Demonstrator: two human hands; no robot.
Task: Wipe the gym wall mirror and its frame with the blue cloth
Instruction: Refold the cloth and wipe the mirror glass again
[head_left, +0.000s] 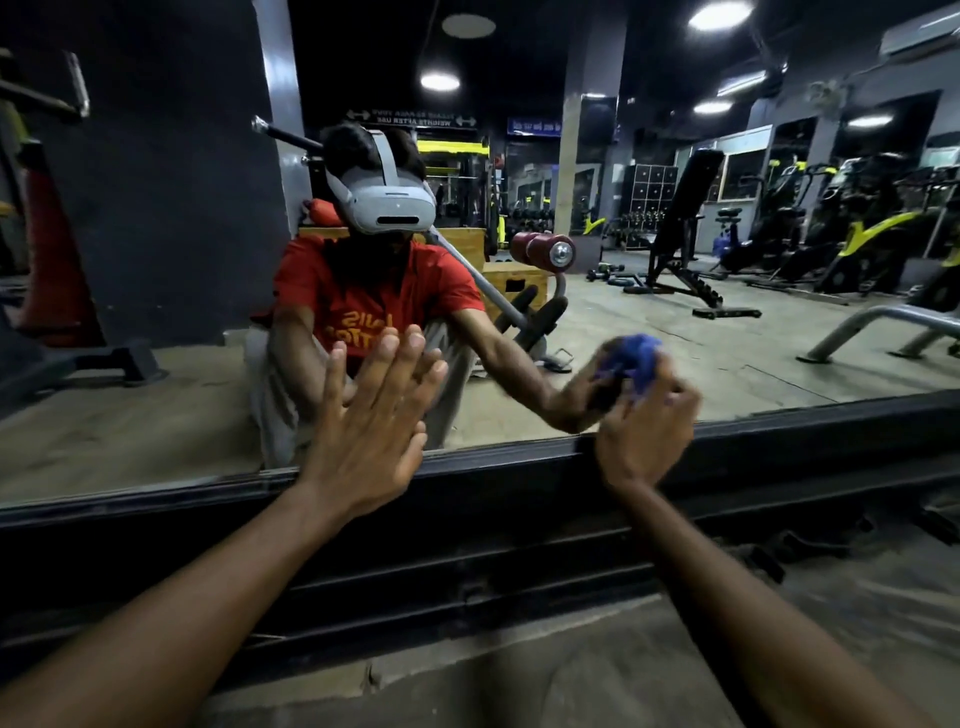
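Left hand (369, 415), fingers straight and close together, palm laid flat on the mirror (701, 332) just above the frame (805, 441). Right hand (644, 431), fingers curled round the blue cloth (638, 356), grasping it against the glass; its wrist crosses the frame. The cloth sits at the right fingertips, just above the frame and well apart from the left hand, to that hand's right.

The frame is a dark rail running the full width of the view below the glass, rising slightly toward the right, with further dark ledges stepped beneath it down to the dusty floor (571, 675). Above the frame, glass extends uncovered to the right of the cloth and upward; to the left it ends at a dark upright edge.

The cloth is deep blue, bunched into a crumpled wad and slightly blurred; its edges cannot be told from its reflection.
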